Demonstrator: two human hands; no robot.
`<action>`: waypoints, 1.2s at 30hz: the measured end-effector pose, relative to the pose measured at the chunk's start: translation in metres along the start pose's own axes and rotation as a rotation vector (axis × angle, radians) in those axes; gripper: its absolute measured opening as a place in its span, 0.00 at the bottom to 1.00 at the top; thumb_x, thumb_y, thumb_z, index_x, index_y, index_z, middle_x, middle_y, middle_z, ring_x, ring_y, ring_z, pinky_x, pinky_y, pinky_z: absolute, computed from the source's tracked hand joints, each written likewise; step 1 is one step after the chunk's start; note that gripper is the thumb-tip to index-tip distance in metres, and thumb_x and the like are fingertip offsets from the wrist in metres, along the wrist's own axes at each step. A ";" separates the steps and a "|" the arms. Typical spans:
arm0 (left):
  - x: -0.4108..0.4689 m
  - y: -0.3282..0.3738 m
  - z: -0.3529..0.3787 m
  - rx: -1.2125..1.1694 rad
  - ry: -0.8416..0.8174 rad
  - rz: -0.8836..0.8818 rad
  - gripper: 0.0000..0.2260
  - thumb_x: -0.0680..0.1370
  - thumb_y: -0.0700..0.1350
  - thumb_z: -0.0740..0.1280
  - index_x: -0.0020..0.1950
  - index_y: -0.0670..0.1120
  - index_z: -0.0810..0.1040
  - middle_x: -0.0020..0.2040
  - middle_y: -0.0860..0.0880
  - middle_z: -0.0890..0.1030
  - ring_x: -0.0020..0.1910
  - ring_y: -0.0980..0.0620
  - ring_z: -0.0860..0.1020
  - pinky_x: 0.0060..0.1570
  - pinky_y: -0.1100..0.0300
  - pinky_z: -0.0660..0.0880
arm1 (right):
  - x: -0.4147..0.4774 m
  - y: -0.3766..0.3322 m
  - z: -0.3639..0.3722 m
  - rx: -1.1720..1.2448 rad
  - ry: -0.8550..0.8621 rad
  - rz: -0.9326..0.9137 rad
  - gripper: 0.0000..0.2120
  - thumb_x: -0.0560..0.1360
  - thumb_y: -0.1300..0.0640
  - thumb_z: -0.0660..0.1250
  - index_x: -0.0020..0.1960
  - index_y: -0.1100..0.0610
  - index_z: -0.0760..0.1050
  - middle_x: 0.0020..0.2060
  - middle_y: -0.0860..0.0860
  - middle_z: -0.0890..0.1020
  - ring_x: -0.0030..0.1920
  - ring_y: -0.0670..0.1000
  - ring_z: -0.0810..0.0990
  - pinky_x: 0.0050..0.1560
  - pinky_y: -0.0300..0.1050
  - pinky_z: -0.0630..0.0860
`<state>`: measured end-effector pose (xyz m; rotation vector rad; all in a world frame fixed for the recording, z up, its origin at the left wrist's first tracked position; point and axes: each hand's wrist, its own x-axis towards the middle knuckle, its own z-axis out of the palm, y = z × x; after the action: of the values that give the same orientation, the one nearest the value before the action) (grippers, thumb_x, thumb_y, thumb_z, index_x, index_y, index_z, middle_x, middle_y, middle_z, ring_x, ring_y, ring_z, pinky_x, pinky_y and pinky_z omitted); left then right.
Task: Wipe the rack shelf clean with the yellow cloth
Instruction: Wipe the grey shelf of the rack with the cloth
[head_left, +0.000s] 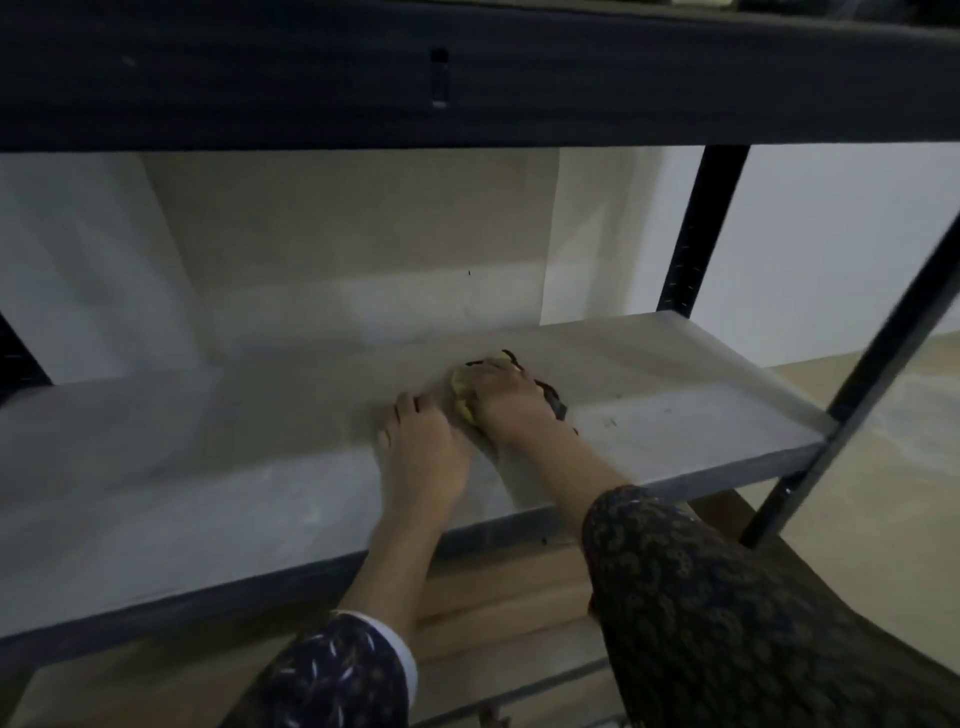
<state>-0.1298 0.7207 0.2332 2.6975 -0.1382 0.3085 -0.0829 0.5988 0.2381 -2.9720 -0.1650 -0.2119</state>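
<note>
The grey rack shelf (208, 467) runs across the view at mid height. My right hand (511, 402) presses down on the yellow cloth (464, 396), which is bunched under the palm near the shelf's middle; its yellow edge shows at the left and a dark patterned edge at the right. My left hand (423, 449) lies flat on the shelf just left of the cloth, fingers spread, holding nothing.
A dark shelf beam (467, 78) hangs low overhead. Black rack posts (701, 234) stand at the right, one slanting (857, 395) at the shelf's front right corner. A pale wall lies behind. Small dark specks (610, 422) mark the shelf right of the cloth. A wooden floor is below.
</note>
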 end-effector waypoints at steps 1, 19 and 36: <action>0.003 0.001 0.005 0.022 -0.002 -0.019 0.14 0.78 0.42 0.58 0.63 0.41 0.70 0.64 0.43 0.69 0.62 0.42 0.68 0.60 0.50 0.66 | 0.014 0.006 -0.001 0.007 -0.024 0.028 0.15 0.78 0.55 0.59 0.62 0.58 0.72 0.65 0.56 0.73 0.68 0.57 0.66 0.64 0.52 0.64; 0.010 -0.003 0.016 0.093 0.040 -0.033 0.11 0.79 0.39 0.56 0.61 0.41 0.70 0.63 0.42 0.68 0.59 0.41 0.68 0.57 0.48 0.65 | 0.012 0.084 -0.023 -0.168 -0.069 0.520 0.24 0.81 0.55 0.48 0.74 0.65 0.60 0.74 0.58 0.62 0.75 0.61 0.52 0.71 0.60 0.56; -0.001 0.001 0.005 0.141 -0.028 0.007 0.16 0.79 0.40 0.56 0.66 0.37 0.67 0.66 0.39 0.66 0.63 0.37 0.66 0.60 0.43 0.66 | -0.153 0.140 -0.071 -0.257 0.042 0.896 0.13 0.79 0.62 0.59 0.61 0.62 0.73 0.64 0.62 0.73 0.71 0.64 0.62 0.67 0.62 0.67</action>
<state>-0.1302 0.7176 0.2286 2.8424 -0.1392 0.2932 -0.2263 0.4347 0.2638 -2.9258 1.2422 -0.1784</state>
